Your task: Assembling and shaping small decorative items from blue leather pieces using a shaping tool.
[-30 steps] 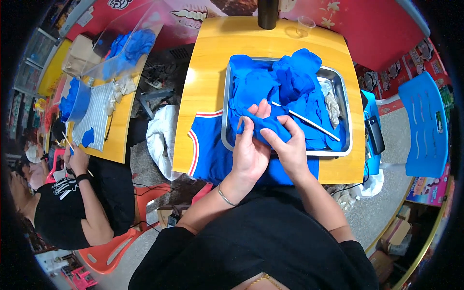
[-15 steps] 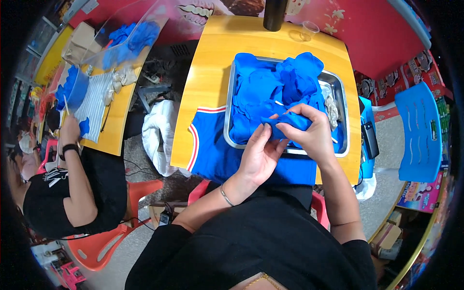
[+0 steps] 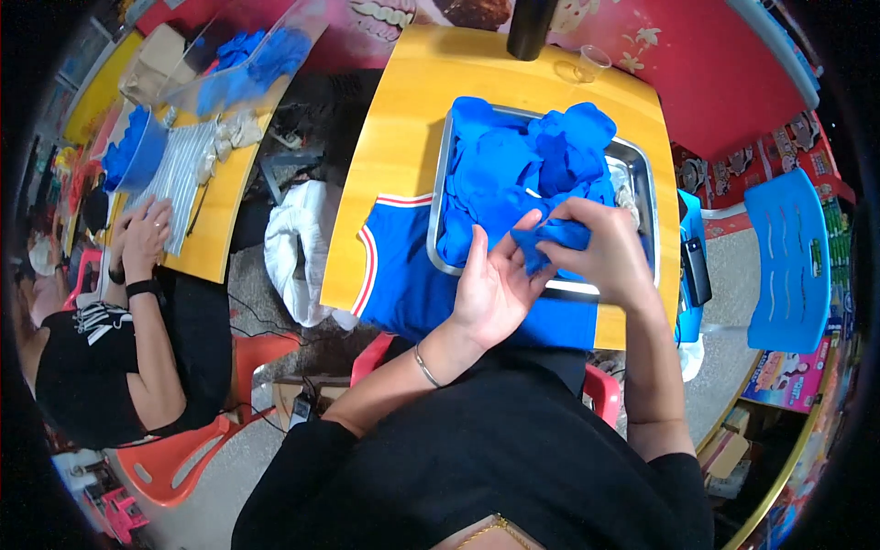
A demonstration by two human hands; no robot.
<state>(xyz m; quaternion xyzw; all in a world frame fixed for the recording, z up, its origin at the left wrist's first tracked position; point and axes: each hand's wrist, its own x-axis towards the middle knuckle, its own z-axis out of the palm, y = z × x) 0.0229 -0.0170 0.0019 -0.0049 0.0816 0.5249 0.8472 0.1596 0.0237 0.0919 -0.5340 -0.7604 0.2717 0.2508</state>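
Note:
A heap of thin blue cloth pieces (image 3: 490, 165), rounded like petals, fills a metal tray (image 3: 653, 183). Over the tray's near edge, my right hand (image 3: 610, 252) pinches one small blue cloth piece (image 3: 570, 236) between thumb and fingers. My left hand (image 3: 495, 293) is turned palm up beside it, thumb spread away, its fingertips close to or touching the piece. Under the tray's near left corner lies a blue garment (image 3: 403, 275) with red and white striped trim.
A dark bottle (image 3: 530, 32) and a clear cup (image 3: 593, 62) stand at the table's far edge. To the left, a co-worker's hands (image 3: 144, 240) rest at another table beside a blue bowl (image 3: 142, 156). A blue chair (image 3: 790, 261) stands at right.
My left thumb has come away from the blue cloth piece and the hand has opened. My right hand keeps its pinch, slightly shifted. The co-worker's hands have come together on their table.

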